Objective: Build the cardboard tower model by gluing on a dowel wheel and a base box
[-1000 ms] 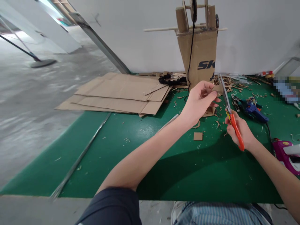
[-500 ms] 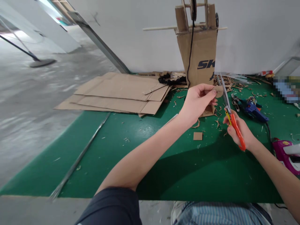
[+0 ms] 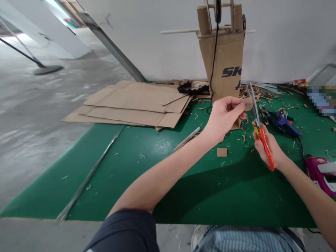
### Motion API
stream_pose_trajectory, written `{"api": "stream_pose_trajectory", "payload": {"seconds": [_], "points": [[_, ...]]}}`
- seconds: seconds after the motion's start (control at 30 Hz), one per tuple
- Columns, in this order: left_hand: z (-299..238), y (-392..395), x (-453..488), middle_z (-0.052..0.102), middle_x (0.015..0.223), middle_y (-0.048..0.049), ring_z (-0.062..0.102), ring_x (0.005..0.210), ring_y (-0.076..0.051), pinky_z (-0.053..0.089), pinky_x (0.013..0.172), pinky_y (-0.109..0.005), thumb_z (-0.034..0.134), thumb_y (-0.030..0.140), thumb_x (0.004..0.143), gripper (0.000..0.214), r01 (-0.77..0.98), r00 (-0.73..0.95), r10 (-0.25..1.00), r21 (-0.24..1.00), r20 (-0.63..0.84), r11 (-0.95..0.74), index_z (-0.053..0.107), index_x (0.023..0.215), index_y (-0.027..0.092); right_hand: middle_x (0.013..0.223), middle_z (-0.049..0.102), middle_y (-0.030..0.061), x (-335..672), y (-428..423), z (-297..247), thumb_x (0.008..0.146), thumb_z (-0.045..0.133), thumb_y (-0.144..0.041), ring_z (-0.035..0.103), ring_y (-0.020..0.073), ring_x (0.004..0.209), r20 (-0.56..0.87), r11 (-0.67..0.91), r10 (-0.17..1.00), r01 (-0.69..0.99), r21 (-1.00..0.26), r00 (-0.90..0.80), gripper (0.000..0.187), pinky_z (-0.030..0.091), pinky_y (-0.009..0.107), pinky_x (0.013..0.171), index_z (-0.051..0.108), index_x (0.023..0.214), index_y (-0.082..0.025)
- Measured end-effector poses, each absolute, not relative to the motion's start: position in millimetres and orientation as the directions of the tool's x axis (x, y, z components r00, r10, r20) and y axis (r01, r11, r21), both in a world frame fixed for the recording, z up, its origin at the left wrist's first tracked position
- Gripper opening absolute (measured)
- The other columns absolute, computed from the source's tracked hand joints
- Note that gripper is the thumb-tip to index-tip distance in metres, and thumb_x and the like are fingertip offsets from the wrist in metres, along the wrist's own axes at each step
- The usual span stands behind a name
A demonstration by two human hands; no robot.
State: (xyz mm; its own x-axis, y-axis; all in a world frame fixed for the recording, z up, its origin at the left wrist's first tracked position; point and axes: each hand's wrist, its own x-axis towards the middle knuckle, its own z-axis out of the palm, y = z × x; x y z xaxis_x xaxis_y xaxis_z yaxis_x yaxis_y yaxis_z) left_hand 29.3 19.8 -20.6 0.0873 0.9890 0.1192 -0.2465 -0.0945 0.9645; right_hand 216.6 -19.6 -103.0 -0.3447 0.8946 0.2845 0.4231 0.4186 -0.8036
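Observation:
Pinched between the thumb and fingers of my left hand is a small rounded piece of cardboard. My right hand is wrapped round the orange and yellow handles of a pair of scissors. The blades point up and away from me, slightly apart, right at the cardboard's right edge. Whether they are cutting into it I cannot tell. Below the hands a small square of cardboard lies on the green table. Behind them stands a tall cardboard structure with a wheel and black cord on top.
Flat cardboard sheets lie at the left back. A bundle of thin clear rods crosses the table's left part. A blue glue gun and a magenta tool are on the right. Cardboard scraps litter the back by the wall.
My left hand and the cardboard piece have shifted slightly right and down. The scissors have moved a little with them. A pale stick beside my left forearm shows more now.

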Motion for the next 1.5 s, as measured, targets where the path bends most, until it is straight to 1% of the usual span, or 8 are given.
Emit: {"api": "stream_pose_trajectory", "payload": {"seconds": [0.2,0.53,0.87,1.0,1.13,1.27,1.43,1.5], "points": [[-21.8,19.2,30.3,0.065,0.066,0.0011,0.064,0.06,-0.008,0.055,0.067,-0.023,0.067,0.014,0.086,0.006,-0.257,0.091,0.99,0.963,0.106,-0.079,0.065,0.081,0.014,0.074,0.049,-0.0026,218.2,-19.6,-104.4,0.093,0.043,-0.069,0.044,0.0134,0.056,0.278,0.414,0.898,0.443,-0.795,-0.341,0.063,0.038,0.03,0.051,0.043,0.133,-0.02],[-25.9,19.1,32.0,0.065,0.065,0.0009,0.063,0.06,-0.008,0.056,0.066,-0.024,0.067,0.013,0.086,0.006,-0.317,0.11,0.989,0.946,0.102,-0.062,0.066,0.08,0.012,0.071,0.048,-0.003,216.6,-21.5,-98.5,0.091,0.034,-0.079,0.044,0.0142,0.056,0.253,0.397,0.907,0.486,-0.779,-0.335,0.077,0.037,0.031,0.052,0.04,0.132,-0.015],[-25.8,17.6,35.8,0.066,0.069,0.0012,0.063,0.059,-0.006,0.055,0.066,-0.022,0.066,0.012,0.087,0.008,-0.378,0.107,0.994,0.926,0.038,0.005,0.065,0.079,0.013,0.07,0.048,-0.003,216.7,-20.8,-98.5,0.09,0.031,-0.08,0.044,0.0141,0.055,0.239,0.385,0.909,0.471,-0.794,-0.34,0.079,0.037,0.032,0.052,0.04,0.134,-0.015],[-23.9,18.3,32.7,0.065,0.067,0.0012,0.063,0.058,-0.006,0.055,0.064,-0.022,0.065,0.011,0.087,0.008,-0.348,0.114,0.992,0.938,0.06,-0.016,0.065,0.079,0.012,0.07,0.049,-0.0026,218.5,-20.6,-100.8,0.09,0.032,-0.081,0.044,0.0144,0.055,0.235,0.381,0.91,0.468,-0.797,-0.341,0.079,0.037,0.032,0.052,0.041,0.134,-0.016],[-20.2,18.2,29.1,0.065,0.064,0.0008,0.063,0.057,-0.007,0.055,0.063,-0.022,0.064,0.009,0.087,0.009,-0.308,0.13,0.989,0.951,0.07,-0.027,0.064,0.079,0.012,0.072,0.05,-0.0017,220.6,-19.1,-102.1,0.089,0.037,-0.079,0.045,0.0145,0.056,0.219,0.36,0.921,0.493,-0.792,-0.322,0.078,0.038,0.032,0.054,0.042,0.134,-0.016],[-16.7,17.8,26.9,0.065,0.065,0.0004,0.063,0.058,-0.007,0.055,0.064,-0.021,0.063,0.009,0.088,0.009,-0.264,0.132,0.989,0.964,0.066,-0.029,0.065,0.079,0.012,0.074,0.048,-0.001,221.2,-19.1,-101.4,0.091,0.039,-0.076,0.044,0.0148,0.058,0.217,0.369,0.915,0.484,-0.793,-0.341,0.074,0.038,0.032,0.055,0.043,0.132,-0.016],[-12.0,19.1,22.5,0.064,0.062,0.0005,0.063,0.056,-0.007,0.054,0.061,-0.02,0.064,0.008,0.086,0.007,-0.195,0.174,0.981,0.979,0.087,-0.053,0.066,0.08,0.011,0.083,0.042,0.0,220.7,-21.3,-103.9,0.092,0.042,-0.072,0.041,0.0147,0.063,0.248,0.414,0.881,0.403,-0.817,-0.403,0.074,0.039,0.031,0.055,0.031,0.143,-0.02],[-9.8,19.3,20.4,0.064,0.061,0.0007,0.063,0.056,-0.008,0.054,0.059,-0.02,0.065,0.008,0.085,0.007,-0.151,0.18,0.979,0.986,0.095,-0.068,0.066,0.079,0.011,0.086,0.04,0.0007,221.0,-21.3,-106.2,0.092,0.042,-0.07,0.04,0.0156,0.066,0.257,0.422,0.871,0.372,-0.827,-0.418,0.073,0.04,0.031,0.055,0.029,0.145,-0.023]]}}
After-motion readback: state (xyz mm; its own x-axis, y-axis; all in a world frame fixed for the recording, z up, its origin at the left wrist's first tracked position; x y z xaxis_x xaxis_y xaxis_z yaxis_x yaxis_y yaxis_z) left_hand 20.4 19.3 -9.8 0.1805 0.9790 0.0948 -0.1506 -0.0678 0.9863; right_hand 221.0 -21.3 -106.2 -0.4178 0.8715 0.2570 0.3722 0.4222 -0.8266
